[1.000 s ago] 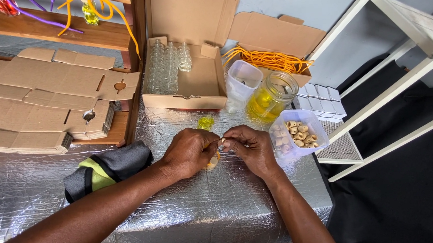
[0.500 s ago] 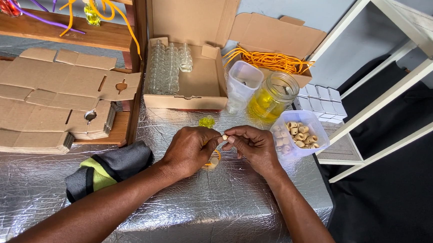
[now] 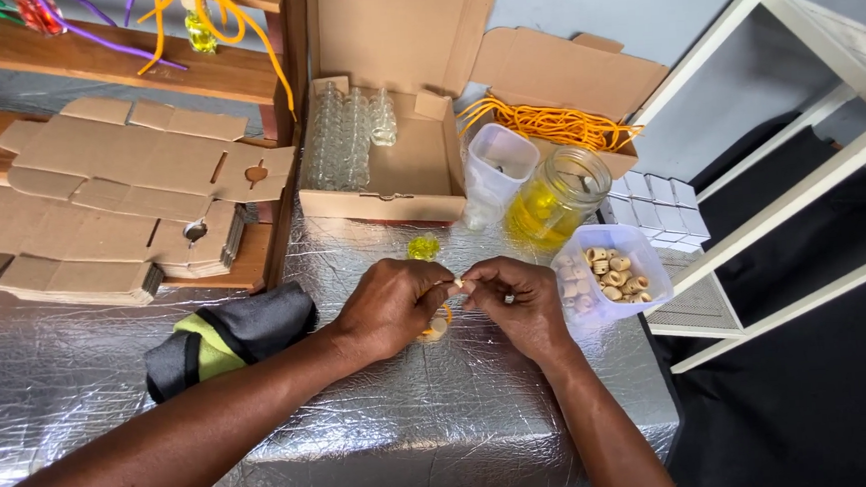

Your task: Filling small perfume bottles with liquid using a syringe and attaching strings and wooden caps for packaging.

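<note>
Both hands' grip pinches a small wooden bead (image 3: pixel 458 283) between left hand (image 3: pixel 394 306) and right hand (image 3: pixel 519 306).

Left hand (image 3: pixel 389 306) and right hand (image 3: pixel 519 303) meet knuckles-up, fingertips pinched together. Forearms enter from 7 and 5 o'clock.

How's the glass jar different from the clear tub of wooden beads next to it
The glass jar is round and tall; the plastic tub is squarish and low. The jar holds yellow liquid, the tub holds pale ring-shaped wooden beads. The jar stands farther back, the tub sits nearer the right hand. Both are clear, lidless and rest on the silver foil table.
</note>
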